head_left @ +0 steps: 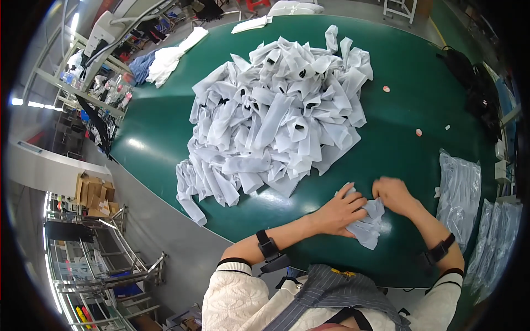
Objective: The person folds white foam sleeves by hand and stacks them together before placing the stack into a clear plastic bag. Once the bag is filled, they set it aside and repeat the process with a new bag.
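A small light grey cloth piece (367, 227) lies on the green table in front of me. My left hand (343, 211) grips it from the left, with the fingers over its top and the thumb at its lower side. Close by the upper right edge of that cloth is my right hand (393, 194), its fingers curled in and slightly blurred. Whatever those fingers hold, if anything, is hidden. Beyond both hands rises a big heap of similar light grey cloth pieces (273, 113), many rolled into tubes, with small black patches showing.
Clear plastic bags of pale folded cloth (459, 193) lie at the right edge of the green table (149, 165). White cloth (174, 55) and blue cloth (142, 67) rest at the far left. Small tags (419, 132) are scattered to the right. Cardboard boxes (95, 194) stand beyond the left edge.
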Tool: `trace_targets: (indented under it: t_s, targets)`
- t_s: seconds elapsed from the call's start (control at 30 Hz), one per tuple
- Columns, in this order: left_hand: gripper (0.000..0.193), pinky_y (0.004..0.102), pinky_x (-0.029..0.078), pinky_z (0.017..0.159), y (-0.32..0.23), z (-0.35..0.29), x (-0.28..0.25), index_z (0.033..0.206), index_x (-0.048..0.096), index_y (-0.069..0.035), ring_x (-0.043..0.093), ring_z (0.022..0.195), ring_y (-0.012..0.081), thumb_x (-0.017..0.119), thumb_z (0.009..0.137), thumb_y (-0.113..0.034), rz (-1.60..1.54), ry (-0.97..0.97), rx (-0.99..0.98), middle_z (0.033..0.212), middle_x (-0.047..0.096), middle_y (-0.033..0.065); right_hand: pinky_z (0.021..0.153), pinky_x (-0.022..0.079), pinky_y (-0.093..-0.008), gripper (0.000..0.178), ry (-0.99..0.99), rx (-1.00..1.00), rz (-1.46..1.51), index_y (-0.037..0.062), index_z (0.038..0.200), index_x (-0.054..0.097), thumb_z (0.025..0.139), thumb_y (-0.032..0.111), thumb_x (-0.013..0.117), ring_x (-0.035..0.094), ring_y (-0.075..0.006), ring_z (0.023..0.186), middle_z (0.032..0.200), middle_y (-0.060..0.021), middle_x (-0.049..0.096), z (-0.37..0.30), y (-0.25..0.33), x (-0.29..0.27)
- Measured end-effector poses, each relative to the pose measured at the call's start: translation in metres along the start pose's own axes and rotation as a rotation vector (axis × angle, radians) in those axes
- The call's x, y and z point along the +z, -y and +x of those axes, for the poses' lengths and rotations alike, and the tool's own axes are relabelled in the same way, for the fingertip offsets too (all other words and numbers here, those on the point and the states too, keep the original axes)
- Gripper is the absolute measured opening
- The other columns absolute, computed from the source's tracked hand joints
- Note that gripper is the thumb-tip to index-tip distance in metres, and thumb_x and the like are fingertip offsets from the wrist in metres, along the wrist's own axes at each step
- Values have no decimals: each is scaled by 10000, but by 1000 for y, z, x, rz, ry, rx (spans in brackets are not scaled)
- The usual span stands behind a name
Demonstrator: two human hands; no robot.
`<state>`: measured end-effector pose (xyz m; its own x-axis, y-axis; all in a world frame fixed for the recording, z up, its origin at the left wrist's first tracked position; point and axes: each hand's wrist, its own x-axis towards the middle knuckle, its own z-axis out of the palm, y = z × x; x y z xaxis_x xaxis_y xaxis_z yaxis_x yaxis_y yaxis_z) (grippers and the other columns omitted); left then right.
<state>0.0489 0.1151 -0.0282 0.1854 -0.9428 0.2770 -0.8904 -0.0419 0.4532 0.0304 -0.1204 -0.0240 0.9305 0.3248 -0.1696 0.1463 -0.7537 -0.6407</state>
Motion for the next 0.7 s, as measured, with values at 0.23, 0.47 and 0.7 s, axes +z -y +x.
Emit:
trace_targets:
  t_s: [0.23,0.47,0.7]
  targets:
    - [694,480,333,991,-20,2,20,1104,528,-74,480,1149,300,808,564,-408,134,-150,-277,1252,520,116,770,482,-410,298,-549,-335,-471,24,1071,556,775,-6,557,600,-326,884,1044,-138,570,116,-3,8]
    - [761,506,297,1041,-34,-12,21,1160,515,-35,474,1174,306,802,573,-425,69,-104,-308,1273,510,137,667,481,-443,151,-348,-182,-494,27,943,527,798,67,538,624,-324,757,765,-130,631,66,-3,20]
    - [823,555,237,1089,-22,-8,-7,1208,501,-40,443,1221,341,805,570,-463,198,-91,-188,1290,472,194,657,482,-518,115,107,30,-122,8,877,554,829,105,517,624,-423,690,696,-216,624,-35,27,-4]
